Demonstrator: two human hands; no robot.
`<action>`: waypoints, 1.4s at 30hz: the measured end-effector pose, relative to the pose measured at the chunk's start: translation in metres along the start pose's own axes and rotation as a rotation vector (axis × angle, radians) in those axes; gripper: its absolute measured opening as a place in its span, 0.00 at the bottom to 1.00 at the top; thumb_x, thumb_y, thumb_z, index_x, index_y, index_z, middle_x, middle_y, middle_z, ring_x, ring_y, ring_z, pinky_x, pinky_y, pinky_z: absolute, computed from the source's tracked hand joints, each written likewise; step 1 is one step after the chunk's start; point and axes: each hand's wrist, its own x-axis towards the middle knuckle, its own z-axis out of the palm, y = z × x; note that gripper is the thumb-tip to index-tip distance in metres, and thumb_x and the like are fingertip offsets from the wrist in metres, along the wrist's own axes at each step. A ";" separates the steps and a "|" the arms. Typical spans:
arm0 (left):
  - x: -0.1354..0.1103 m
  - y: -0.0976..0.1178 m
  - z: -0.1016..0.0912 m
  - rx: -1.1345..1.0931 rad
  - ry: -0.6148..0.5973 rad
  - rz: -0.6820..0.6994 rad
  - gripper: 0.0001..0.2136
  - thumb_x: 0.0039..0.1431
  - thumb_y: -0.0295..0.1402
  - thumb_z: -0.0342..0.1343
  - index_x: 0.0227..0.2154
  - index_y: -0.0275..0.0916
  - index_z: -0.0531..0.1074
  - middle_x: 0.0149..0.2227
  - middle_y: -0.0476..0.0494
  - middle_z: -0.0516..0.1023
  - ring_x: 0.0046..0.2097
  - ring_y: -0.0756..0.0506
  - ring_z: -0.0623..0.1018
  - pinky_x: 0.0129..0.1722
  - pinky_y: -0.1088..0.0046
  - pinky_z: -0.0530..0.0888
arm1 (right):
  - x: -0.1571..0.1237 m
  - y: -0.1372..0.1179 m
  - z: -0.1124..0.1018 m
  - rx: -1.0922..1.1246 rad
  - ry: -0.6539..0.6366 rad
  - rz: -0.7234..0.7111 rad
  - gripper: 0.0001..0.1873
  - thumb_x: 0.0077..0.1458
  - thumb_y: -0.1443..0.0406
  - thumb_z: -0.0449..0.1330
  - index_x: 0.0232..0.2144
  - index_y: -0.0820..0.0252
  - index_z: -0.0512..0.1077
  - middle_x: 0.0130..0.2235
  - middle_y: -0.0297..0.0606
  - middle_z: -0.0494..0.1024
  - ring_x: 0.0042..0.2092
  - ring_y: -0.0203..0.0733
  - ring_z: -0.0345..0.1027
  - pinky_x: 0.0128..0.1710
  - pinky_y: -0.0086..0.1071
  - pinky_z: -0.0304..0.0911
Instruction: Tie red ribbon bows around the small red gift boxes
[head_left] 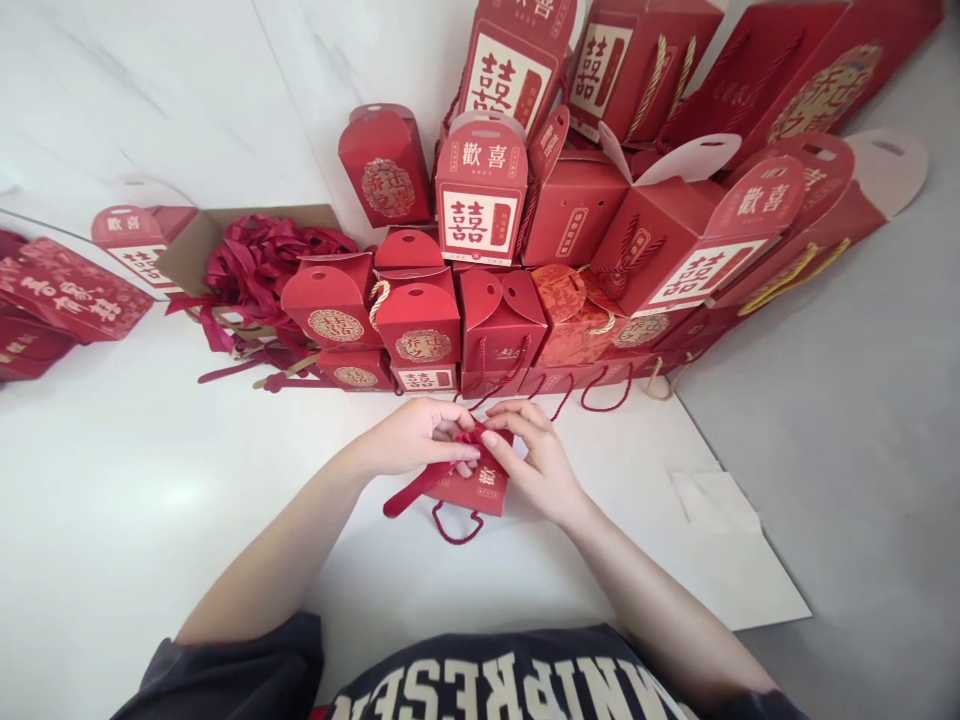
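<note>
A small red gift box (484, 490) with pale lettering and a dark red cord handle (457, 541) lies on the white table between my hands. At its top, a red ribbon (411, 494) is pinched by my left hand (420, 436), and its loose tail hangs out to the lower left. My right hand (534, 455) meets it from the other side, thumb and fingers closed on the ribbon over the box. The fingertips of both hands nearly touch, and they partly hide the ribbon's middle.
Stacked red gift boxes (480, 205) stand along the back of the white table (187, 480). Left of them, a cardboard box (186, 258) overflows with red ribbons (262, 262). More red boxes (75, 290) lie at far left. A clear packet (716, 500) rests near the right edge.
</note>
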 end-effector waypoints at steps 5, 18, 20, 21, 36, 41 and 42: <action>-0.002 0.001 0.000 -0.019 -0.008 0.019 0.11 0.58 0.34 0.59 0.31 0.37 0.61 0.30 0.45 0.79 0.35 0.45 0.82 0.39 0.67 0.77 | 0.000 0.004 0.004 0.214 0.013 0.029 0.06 0.60 0.64 0.59 0.33 0.56 0.75 0.39 0.39 0.74 0.42 0.41 0.70 0.45 0.36 0.65; -0.002 0.004 -0.006 -0.030 -0.057 0.000 0.10 0.62 0.38 0.54 0.31 0.36 0.66 0.33 0.41 0.80 0.38 0.43 0.82 0.41 0.66 0.77 | -0.004 0.014 0.012 0.138 0.046 -0.068 0.01 0.57 0.66 0.62 0.33 0.55 0.72 0.38 0.37 0.80 0.44 0.43 0.74 0.60 0.49 0.54; -0.002 0.006 -0.004 -0.047 -0.031 -0.018 0.11 0.63 0.39 0.54 0.31 0.35 0.66 0.32 0.42 0.80 0.37 0.44 0.82 0.39 0.68 0.78 | -0.003 0.017 0.008 0.086 0.035 -0.170 0.03 0.58 0.68 0.60 0.34 0.54 0.72 0.38 0.36 0.81 0.46 0.42 0.74 0.62 0.49 0.52; -0.001 0.006 -0.003 -0.054 -0.020 -0.026 0.11 0.63 0.39 0.54 0.30 0.35 0.65 0.32 0.42 0.80 0.36 0.44 0.83 0.38 0.69 0.77 | -0.002 0.018 0.005 0.052 0.009 -0.232 0.05 0.59 0.69 0.59 0.34 0.54 0.72 0.38 0.35 0.81 0.47 0.42 0.74 0.62 0.50 0.51; -0.008 0.009 0.007 0.271 0.114 0.100 0.09 0.53 0.30 0.59 0.33 0.39 0.63 0.30 0.51 0.73 0.32 0.50 0.74 0.32 0.75 0.69 | 0.001 0.015 -0.009 0.002 -0.175 -0.302 0.08 0.57 0.66 0.59 0.40 0.51 0.73 0.41 0.36 0.80 0.49 0.45 0.72 0.61 0.50 0.52; -0.015 0.013 0.018 0.558 0.270 0.132 0.08 0.52 0.27 0.55 0.37 0.41 0.67 0.33 0.51 0.75 0.33 0.49 0.74 0.34 0.74 0.69 | -0.002 0.016 0.001 0.132 -0.087 -0.134 0.04 0.57 0.65 0.60 0.37 0.54 0.69 0.39 0.38 0.78 0.43 0.43 0.72 0.54 0.45 0.63; -0.015 0.012 0.021 0.606 0.304 0.134 0.09 0.52 0.26 0.55 0.37 0.41 0.67 0.34 0.51 0.75 0.34 0.49 0.74 0.35 0.74 0.69 | -0.003 0.017 0.003 0.144 -0.082 -0.114 0.05 0.57 0.65 0.60 0.38 0.54 0.68 0.39 0.38 0.77 0.42 0.42 0.72 0.52 0.44 0.64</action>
